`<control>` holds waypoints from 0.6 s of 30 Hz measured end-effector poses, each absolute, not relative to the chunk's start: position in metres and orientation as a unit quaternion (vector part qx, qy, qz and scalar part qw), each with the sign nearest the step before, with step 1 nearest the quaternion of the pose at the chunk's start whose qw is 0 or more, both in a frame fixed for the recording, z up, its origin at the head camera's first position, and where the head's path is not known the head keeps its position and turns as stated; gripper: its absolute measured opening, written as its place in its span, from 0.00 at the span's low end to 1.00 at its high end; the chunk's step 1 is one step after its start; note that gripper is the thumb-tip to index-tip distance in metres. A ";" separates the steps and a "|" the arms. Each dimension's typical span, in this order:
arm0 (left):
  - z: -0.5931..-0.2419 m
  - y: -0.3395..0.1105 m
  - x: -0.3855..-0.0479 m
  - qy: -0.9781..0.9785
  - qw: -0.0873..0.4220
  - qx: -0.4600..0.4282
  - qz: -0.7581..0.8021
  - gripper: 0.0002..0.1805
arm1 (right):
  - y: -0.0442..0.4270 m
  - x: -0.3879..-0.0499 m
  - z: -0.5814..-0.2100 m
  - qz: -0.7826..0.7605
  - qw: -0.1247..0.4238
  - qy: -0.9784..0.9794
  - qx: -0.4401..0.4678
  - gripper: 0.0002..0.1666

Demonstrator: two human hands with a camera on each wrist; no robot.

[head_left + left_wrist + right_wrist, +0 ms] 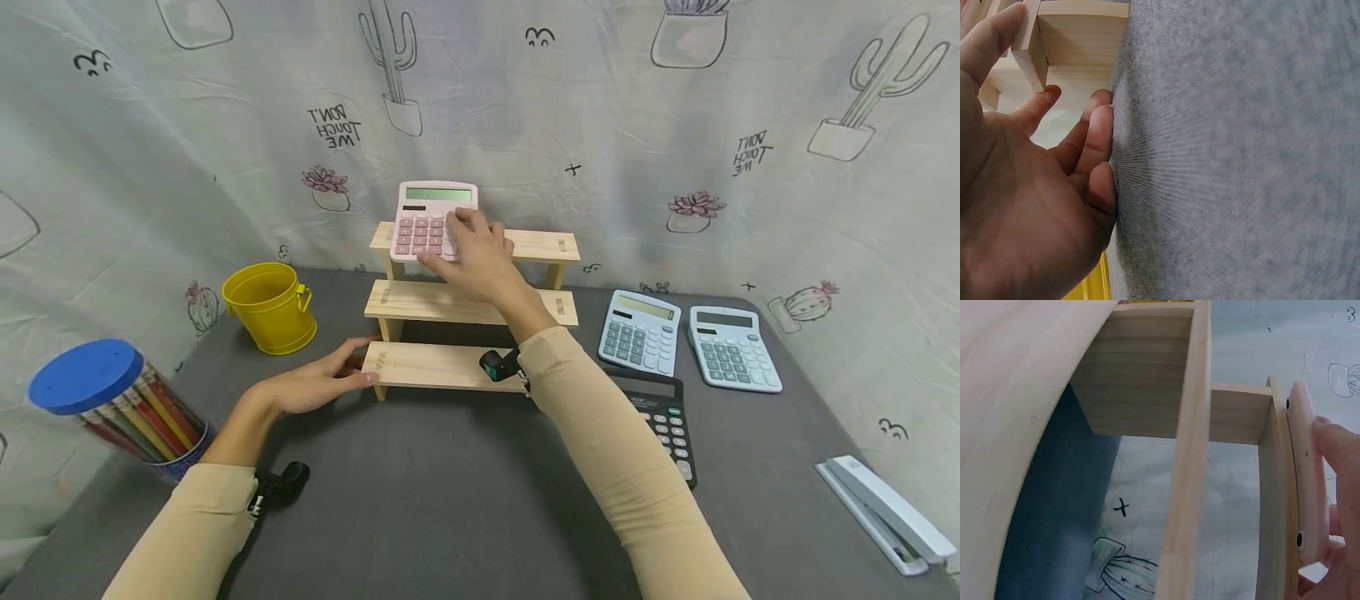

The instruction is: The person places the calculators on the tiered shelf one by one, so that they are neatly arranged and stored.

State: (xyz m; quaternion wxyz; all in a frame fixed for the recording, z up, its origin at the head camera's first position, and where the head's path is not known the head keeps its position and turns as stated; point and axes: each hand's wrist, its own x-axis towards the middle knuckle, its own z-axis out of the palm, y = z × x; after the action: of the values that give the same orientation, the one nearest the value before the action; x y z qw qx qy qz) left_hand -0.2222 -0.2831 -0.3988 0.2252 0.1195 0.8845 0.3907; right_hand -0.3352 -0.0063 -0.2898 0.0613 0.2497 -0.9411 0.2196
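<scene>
A three-step wooden shelf [442, 367] stands on the grey table. On its top step is a pink calculator [408, 221], its face and display towards me. My right hand [483, 254] grips this calculator at its right side and lower edge; the right wrist view shows the calculator's edge [1310, 481] against the top board. My left hand [318, 383] holds the left end of the lowest step. In the left wrist view, the thumb and index finger lie on either side of the board's corner [1030, 47], with the other fingers near the table.
Two light blue calculators [641, 332] [733, 348] and a black calculator [667, 421], partly behind my right sleeve, lie right of the shelf. A stapler [885, 508] lies at far right. At left stand a yellow bucket [273, 312] and a blue-lidded pencil jar [150, 417].
</scene>
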 end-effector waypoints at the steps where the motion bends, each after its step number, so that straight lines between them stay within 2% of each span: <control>1: -0.400 -0.283 -0.222 0.885 0.224 0.121 0.390 0.44 | -0.006 -0.335 -0.291 0.219 0.064 -0.941 0.250 0.49; 11: -0.407 -0.284 -0.222 0.875 0.222 0.132 0.410 0.41 | -0.002 -0.329 -0.295 0.245 0.073 -0.934 0.249 0.48; 18: -0.404 -0.283 -0.221 0.884 0.216 0.127 0.395 0.43 | -0.001 -0.332 -0.295 0.256 0.069 -0.928 0.263 0.48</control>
State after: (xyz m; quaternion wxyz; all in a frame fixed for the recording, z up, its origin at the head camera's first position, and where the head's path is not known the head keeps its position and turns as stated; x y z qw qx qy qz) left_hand -0.2214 -0.2831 -0.4039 0.2162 0.1266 0.8837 0.3954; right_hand -0.3321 -0.0005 -0.2945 0.0689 0.2627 -0.9277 0.2562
